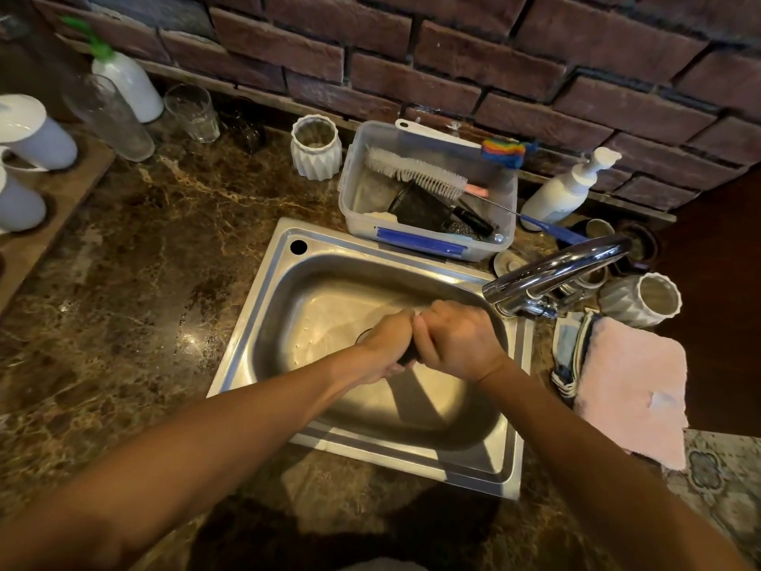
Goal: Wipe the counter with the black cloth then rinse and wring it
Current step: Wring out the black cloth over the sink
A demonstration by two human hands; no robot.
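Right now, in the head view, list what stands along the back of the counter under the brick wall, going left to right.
White bottle with green top → drinking glass → white ridged vase → clear plastic tub of brushes → white pump bottle.

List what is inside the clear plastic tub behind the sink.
The clear plastic tub holds a white bottle brush, a black mesh cup lying tilted, a black-handled tool and a steel scourer. Whatever lies under the cup is covered.

Dark red brick wall (453, 68), glossy marble worktop (136, 261).
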